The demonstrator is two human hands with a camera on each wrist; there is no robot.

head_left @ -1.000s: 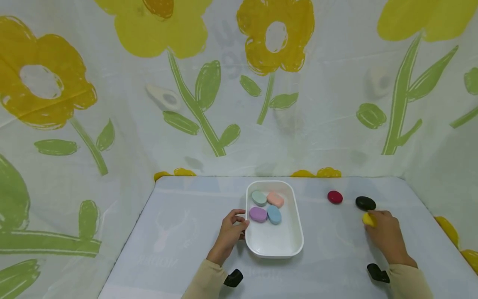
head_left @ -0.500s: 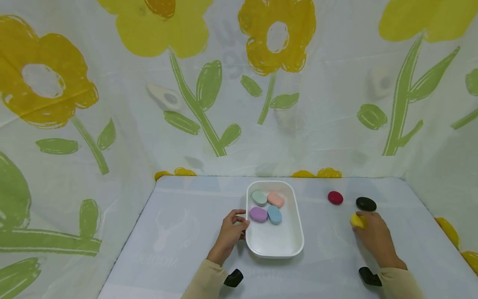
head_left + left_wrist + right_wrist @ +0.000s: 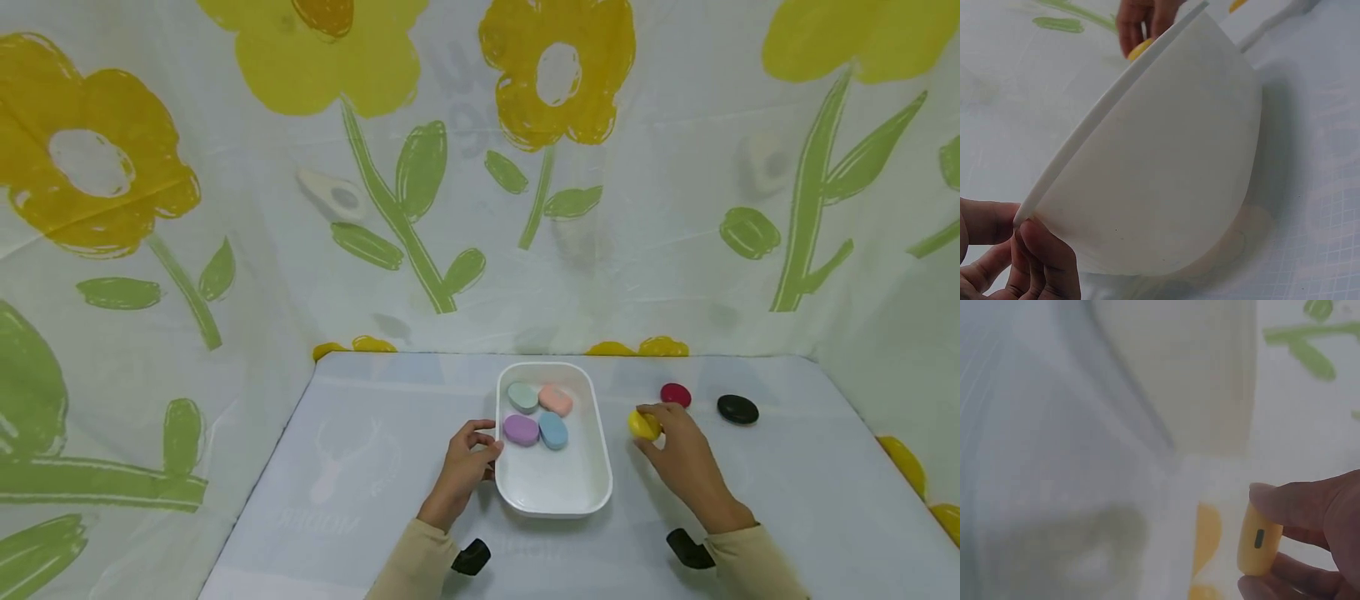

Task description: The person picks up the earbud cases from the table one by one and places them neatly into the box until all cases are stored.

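Here's the danger spot: the yellow oval piece (image 3: pixel 642 426) looks smooth and rounded, so a fingertip pinch could let it squirt loose. It's just off the right edge of the white tray (image 3: pixel 551 493) — come in low over that rim and it might well clip the side. The red oval piece (image 3: pixel 676 395), towards the tabletop's (image 3: pixel 360 467) far edge, sits close behind the knuckles and could be nudged; the black oval piece (image 3: pixel 738 409), nearer the far right corner, looks safer. Too hard a tug on the tray's left edge, and the green (image 3: pixel 522 397), pink (image 3: pixel 556 400), purple (image 3: pixel 521 430) and blue (image 3: pixel 553 432) pieces inside could slide. Now the hands! The right hand (image 3: pixel 686 458) pinches the yellow piece between thumb and fingers, parted only by its thickness, its dark slot exposed. The left hand (image 3: pixel 465 462) has the tray's rim nipped — thumb one side, curled fingers the other.
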